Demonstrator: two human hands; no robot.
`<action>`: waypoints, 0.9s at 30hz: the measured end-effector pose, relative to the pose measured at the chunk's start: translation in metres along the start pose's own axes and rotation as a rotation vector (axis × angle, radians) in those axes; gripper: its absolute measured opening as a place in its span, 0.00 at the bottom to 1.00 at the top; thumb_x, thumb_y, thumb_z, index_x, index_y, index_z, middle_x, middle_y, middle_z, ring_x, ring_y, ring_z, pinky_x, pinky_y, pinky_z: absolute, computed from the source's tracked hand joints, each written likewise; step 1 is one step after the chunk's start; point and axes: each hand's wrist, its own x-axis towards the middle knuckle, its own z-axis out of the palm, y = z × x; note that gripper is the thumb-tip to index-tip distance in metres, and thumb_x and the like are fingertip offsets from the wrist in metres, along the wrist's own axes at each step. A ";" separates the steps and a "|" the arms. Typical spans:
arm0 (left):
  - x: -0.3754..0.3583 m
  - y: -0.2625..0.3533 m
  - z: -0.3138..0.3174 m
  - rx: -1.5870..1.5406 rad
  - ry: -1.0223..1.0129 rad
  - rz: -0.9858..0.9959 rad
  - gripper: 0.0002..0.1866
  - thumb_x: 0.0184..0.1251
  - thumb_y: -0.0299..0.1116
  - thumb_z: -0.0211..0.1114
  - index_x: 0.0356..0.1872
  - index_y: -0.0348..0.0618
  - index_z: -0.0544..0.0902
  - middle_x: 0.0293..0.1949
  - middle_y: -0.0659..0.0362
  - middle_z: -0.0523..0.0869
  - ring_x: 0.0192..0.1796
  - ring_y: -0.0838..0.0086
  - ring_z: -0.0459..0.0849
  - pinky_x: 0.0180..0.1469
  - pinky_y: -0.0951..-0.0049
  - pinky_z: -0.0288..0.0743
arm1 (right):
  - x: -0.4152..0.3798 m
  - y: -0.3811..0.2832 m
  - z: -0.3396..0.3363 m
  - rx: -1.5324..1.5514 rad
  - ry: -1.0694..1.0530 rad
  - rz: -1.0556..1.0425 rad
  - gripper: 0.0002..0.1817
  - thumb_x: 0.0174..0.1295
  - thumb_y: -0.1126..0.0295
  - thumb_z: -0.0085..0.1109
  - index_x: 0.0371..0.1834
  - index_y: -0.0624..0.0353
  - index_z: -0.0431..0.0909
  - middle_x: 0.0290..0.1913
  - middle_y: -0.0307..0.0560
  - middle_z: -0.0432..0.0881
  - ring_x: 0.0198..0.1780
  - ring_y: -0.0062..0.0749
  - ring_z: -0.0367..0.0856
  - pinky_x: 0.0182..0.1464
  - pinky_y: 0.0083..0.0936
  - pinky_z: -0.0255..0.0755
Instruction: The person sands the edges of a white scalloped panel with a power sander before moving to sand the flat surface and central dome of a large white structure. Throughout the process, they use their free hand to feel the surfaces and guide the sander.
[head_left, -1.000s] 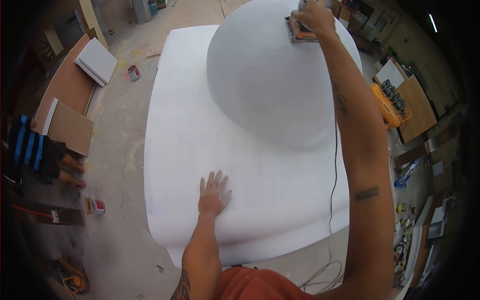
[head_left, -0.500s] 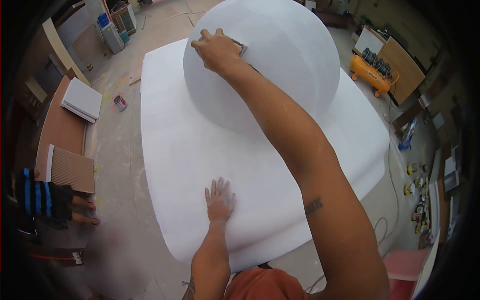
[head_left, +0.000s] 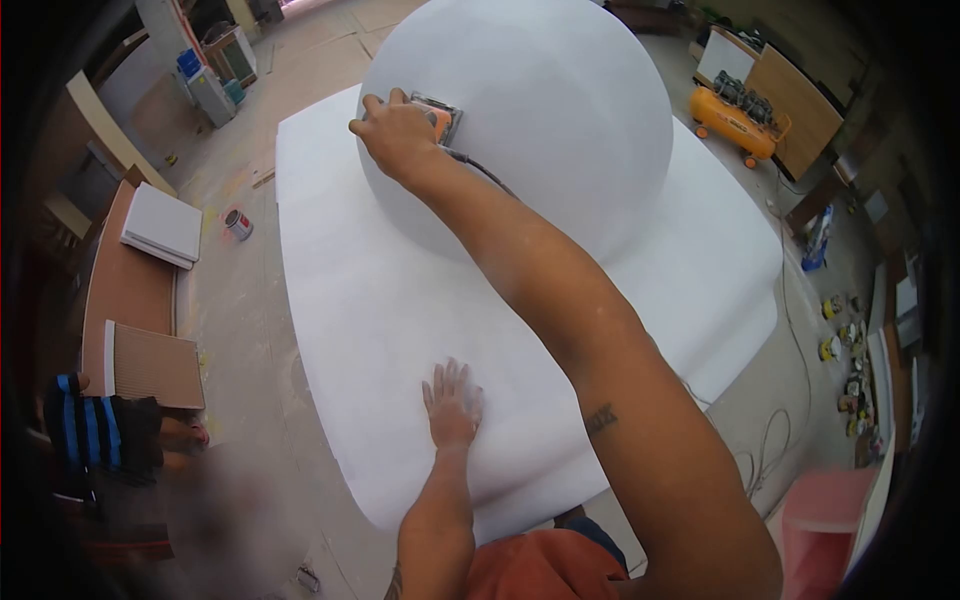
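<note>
My right hand is closed around an electric sander with an orange body and a flat square pad. The pad lies against the left side of a large smooth white dome. A dark cord trails from the sander and passes behind my right forearm. The dome rises from a broad white base with rounded edges. Down on the near part of that base, my left hand lies flat with fingers spread and dusty, holding nothing.
An orange air compressor stands on the floor at the back right. A paint can and stacked boards are to the left. A person in a striped shirt is at the lower left. Several cans and a loose cable lie right.
My right hand and the sander have shifted left and slightly down on the dome, and more of the sander shows. My left hand stays flat on the base. The view has turned slightly.
</note>
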 end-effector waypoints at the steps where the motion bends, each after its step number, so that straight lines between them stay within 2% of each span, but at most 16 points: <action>1: 0.002 0.003 0.001 0.013 -0.004 0.008 0.30 0.82 0.51 0.59 0.81 0.63 0.72 0.86 0.65 0.65 0.89 0.64 0.55 0.89 0.47 0.44 | 0.007 -0.001 -0.002 0.013 0.016 -0.013 0.19 0.62 0.73 0.70 0.56 0.41 0.90 0.59 0.44 0.83 0.61 0.53 0.83 0.52 0.39 0.87; 3: 0.006 0.001 -0.002 0.050 -0.019 0.015 0.30 0.81 0.51 0.60 0.81 0.63 0.73 0.86 0.65 0.65 0.89 0.64 0.56 0.89 0.47 0.44 | 0.012 -0.004 0.000 -0.001 -0.083 0.049 0.19 0.63 0.72 0.71 0.57 0.40 0.90 0.60 0.45 0.82 0.64 0.53 0.80 0.53 0.38 0.87; 7: 0.004 0.008 -0.005 -0.016 -0.005 0.008 0.30 0.81 0.50 0.61 0.81 0.63 0.74 0.85 0.64 0.67 0.88 0.63 0.58 0.89 0.47 0.45 | 0.019 -0.007 0.003 -0.003 -0.101 0.057 0.20 0.64 0.71 0.71 0.59 0.40 0.89 0.62 0.45 0.81 0.66 0.55 0.79 0.54 0.38 0.87; 15: 0.000 -0.008 -0.001 -0.017 0.024 0.019 0.30 0.79 0.47 0.65 0.79 0.60 0.76 0.84 0.63 0.69 0.87 0.61 0.59 0.89 0.47 0.46 | 0.033 0.003 0.003 0.030 0.075 0.157 0.19 0.62 0.72 0.72 0.56 0.41 0.91 0.60 0.45 0.83 0.61 0.58 0.82 0.51 0.38 0.87; 22: 0.007 -0.017 -0.013 0.000 0.002 0.012 0.29 0.81 0.49 0.62 0.80 0.61 0.75 0.85 0.65 0.67 0.88 0.64 0.58 0.89 0.48 0.46 | 0.018 0.012 -0.018 -0.005 -0.016 0.131 0.19 0.63 0.71 0.71 0.58 0.39 0.89 0.58 0.44 0.84 0.59 0.60 0.82 0.47 0.37 0.88; 27: 0.008 -0.024 -0.009 -0.033 -0.002 0.003 0.29 0.81 0.48 0.62 0.79 0.61 0.75 0.85 0.65 0.67 0.88 0.64 0.58 0.89 0.48 0.46 | 0.021 0.017 -0.020 -0.035 0.057 0.140 0.20 0.62 0.71 0.72 0.58 0.40 0.88 0.56 0.45 0.83 0.59 0.61 0.82 0.45 0.37 0.89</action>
